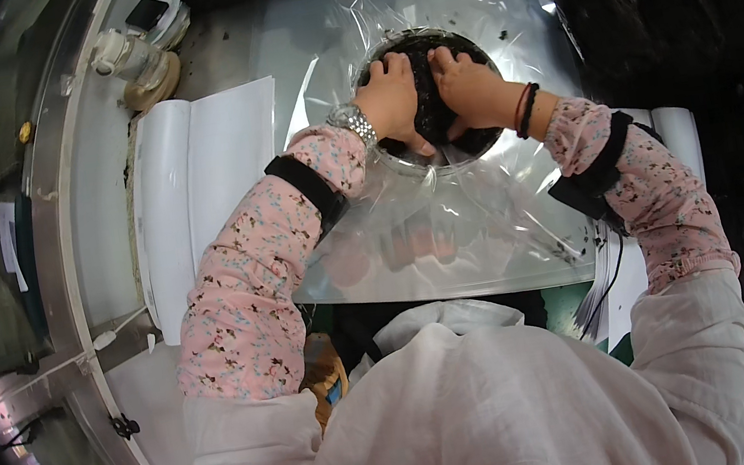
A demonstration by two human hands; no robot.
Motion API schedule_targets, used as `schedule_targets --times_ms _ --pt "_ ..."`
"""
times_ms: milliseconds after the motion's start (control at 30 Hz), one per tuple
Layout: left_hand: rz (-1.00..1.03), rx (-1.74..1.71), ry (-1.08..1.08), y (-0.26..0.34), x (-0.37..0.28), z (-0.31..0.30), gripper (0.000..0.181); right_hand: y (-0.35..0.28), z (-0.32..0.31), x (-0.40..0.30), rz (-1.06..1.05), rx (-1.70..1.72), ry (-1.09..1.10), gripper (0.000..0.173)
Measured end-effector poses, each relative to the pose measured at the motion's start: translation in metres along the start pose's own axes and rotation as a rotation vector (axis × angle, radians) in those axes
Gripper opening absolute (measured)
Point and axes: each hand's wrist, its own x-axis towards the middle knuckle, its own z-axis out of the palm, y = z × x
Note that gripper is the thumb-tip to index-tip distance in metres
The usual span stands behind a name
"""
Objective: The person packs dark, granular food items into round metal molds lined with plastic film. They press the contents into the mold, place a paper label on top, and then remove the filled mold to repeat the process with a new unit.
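In the upper middle of the head view lies a round, dark, flaky mass (428, 98) inside a clear circular rim (431, 170). My left hand (390, 103) rests on its left half, fingers pointing away from me and thumb set towards the near edge. On the right half lies my right hand (473, 96), its fingertips partly sunk in or hidden against the dark surface. A strip of the mass shows between the two hands. Wrinkled clear plastic film (482, 198) spreads around the rim, over a pale translucent sheet (365, 284).
Blank white paper (227, 153) lies left of the sheet. Beyond it stands a clear jar-like object (137, 62) on a round tan base (159, 84). A metal frame (50, 230) runs down the left. Glossy black material (649, 10) covers the right. Stacked papers (615, 290) sit near my right elbow.
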Motion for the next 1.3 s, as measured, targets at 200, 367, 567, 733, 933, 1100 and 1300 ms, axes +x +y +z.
schedule_targets --times_ms 200,367,567,733,933,1100,1300 --pt "0.005 -0.056 -0.072 0.006 0.006 0.0 0.136 0.01 0.036 0.006 -0.028 0.086 0.072 0.1" --pt "0.052 -0.215 0.019 0.011 -0.037 -0.033 0.118 -0.004 0.042 -0.007 -0.014 0.169 0.121 0.103" --pt "0.389 -0.946 0.117 0.106 -0.146 -0.104 0.052 -0.051 0.088 -0.079 -0.044 0.241 0.23 0.116" --pt "0.596 -0.78 0.297 0.18 -0.205 -0.069 0.024 -0.065 0.044 -0.094 0.091 0.343 0.102 0.127" --pt "0.573 -0.825 -0.105 0.174 -0.194 -0.04 0.031 -0.056 0.042 -0.093 0.051 0.399 0.098 0.105" --pt "-0.429 -0.353 1.077 0.051 -0.095 -0.041 0.054 -0.076 0.037 -0.078 0.069 0.411 0.482 0.062" --pt "-0.579 -1.054 0.589 -0.021 -0.153 0.005 0.034 -0.092 0.052 -0.079 0.138 0.22 0.544 0.067"
